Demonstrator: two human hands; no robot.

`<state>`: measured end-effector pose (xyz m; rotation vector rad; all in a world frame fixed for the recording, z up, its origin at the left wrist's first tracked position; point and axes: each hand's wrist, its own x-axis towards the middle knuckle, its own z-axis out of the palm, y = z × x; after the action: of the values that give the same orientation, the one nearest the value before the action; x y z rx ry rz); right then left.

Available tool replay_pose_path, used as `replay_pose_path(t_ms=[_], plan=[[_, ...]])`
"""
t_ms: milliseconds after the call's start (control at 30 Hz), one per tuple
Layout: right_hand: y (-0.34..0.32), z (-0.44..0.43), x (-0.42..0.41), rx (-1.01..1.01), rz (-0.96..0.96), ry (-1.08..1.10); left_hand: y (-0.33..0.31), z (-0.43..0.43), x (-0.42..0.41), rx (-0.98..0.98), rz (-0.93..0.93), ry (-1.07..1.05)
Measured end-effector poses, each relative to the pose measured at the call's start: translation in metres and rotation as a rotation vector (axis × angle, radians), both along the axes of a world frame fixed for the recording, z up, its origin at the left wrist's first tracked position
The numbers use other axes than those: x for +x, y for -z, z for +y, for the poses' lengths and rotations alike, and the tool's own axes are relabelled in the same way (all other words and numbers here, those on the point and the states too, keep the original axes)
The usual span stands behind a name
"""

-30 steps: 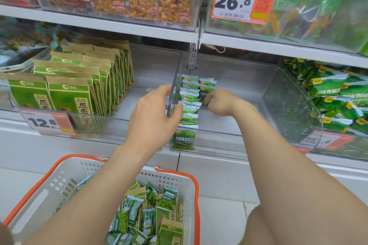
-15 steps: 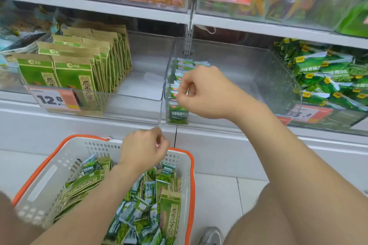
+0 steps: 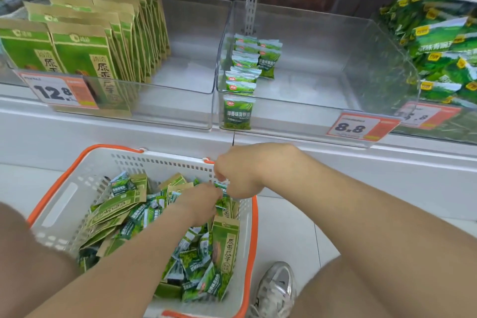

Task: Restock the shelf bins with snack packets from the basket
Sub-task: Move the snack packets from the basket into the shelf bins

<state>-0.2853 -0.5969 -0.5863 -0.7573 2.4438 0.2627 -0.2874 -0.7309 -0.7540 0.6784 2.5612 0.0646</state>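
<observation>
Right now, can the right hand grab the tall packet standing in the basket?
Probably yes: the right hand hovers over the open basket, and the tall packet stands uncovered close by.

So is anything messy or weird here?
Only the basket: big tan pouches and small green packets lie jumbled every which way inside it. In the middle bin the row of small packets stands tidily along the left wall. Nothing looks spilled or torn.
</observation>
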Motion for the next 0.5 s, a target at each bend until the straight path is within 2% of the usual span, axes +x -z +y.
replay_pose_path(t_ms=[333, 400, 500], plan=[[-0.005, -0.005, -0.014, -0.073, -0.011, 0.056, 0.042, 0.028, 0.001, -0.331, 0.038, 0.298], [-0.008, -0.004, -0.016, -0.072, -0.01, 0.053, 0.043, 0.027, 0.0, -0.244, 0.027, 0.248], [-0.013, -0.002, -0.019, -0.06, -0.013, 0.054, 0.034, 0.023, -0.002, 0.064, -0.021, 0.003]])
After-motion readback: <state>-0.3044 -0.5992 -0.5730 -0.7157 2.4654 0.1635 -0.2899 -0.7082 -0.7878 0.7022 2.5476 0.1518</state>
